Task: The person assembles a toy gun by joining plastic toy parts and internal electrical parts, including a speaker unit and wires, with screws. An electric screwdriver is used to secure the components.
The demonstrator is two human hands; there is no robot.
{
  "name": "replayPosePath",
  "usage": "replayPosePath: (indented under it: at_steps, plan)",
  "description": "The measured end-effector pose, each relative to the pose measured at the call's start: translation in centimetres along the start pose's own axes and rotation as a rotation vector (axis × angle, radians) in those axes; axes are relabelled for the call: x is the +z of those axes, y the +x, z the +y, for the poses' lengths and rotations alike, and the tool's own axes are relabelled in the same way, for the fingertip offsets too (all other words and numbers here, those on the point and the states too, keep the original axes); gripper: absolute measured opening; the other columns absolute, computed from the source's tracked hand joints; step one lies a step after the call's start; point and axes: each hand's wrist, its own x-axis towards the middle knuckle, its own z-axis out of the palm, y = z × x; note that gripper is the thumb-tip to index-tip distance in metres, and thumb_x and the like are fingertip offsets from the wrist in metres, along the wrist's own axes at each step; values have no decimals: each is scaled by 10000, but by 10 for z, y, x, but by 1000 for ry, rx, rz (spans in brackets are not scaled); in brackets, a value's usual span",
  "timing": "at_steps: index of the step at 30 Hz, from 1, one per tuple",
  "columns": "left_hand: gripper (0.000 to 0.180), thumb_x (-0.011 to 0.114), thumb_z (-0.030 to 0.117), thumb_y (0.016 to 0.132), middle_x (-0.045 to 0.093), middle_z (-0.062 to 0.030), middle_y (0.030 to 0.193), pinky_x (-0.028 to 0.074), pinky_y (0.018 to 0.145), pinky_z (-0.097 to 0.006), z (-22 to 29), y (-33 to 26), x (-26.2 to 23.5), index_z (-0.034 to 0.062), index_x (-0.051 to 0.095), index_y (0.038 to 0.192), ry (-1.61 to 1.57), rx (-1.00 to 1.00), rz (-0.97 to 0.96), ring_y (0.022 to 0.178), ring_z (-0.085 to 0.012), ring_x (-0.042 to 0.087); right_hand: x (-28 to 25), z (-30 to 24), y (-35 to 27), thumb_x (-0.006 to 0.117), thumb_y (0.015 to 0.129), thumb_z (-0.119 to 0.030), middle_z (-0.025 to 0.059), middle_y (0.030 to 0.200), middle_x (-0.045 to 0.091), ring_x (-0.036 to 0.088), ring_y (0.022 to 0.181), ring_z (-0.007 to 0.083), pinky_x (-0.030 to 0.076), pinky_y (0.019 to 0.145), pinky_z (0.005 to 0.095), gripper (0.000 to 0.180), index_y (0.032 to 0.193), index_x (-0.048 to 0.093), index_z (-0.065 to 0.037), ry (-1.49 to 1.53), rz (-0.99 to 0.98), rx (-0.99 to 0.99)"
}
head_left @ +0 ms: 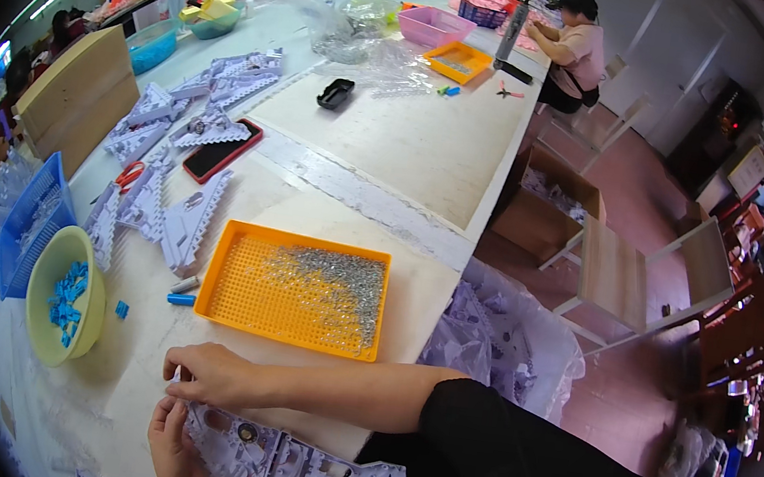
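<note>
The long pale surface (394,144) carries an orange tray (296,290) of screws near, a green bowl (66,295) left, plastic parts (196,108) and a phone (222,150) farther.

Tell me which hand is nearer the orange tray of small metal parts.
Right. The right hand lies just below the orange tray, at the edge of the pale plastic part; the left hand sits lower, under that part's end.

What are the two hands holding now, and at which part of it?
Both hands grip a pale plastic part at its left end: the right hand pinches the top corner, and the left hand holds the edge below.
</note>
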Motion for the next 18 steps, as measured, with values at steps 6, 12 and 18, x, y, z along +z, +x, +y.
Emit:
replayPosePath:
  at_steps: [6,12,18]
  plan:
    - [209,625,147,959,651,-88,1079,470,918,-302,3,-5,1,13,583,1113,-6,31,-6,1007,-163,613,-4,-4,-3,699,863,-262,184,830,711,693,783,328,530,727,404,303,1034,667,-14,-108,-32,-83]
    - [207,615,145,966,660,-93,1053,500,869,-289,5,-6,0,1,585,1112,-47,-30,-33,964,-161,634,-1,1,-2,690,832,-253,184,839,713,699,797,322,536,737,400,301,1015,680,-14,-93,-16,-66]
    - [235,608,152,974,670,-105,1053,510,861,-281,3,-3,3,-33,594,1118,-17,-53,-22,956,-161,650,-2,2,-2,691,808,-240,184,844,713,697,810,327,535,743,410,293,997,675,-16,-121,-2,-28]
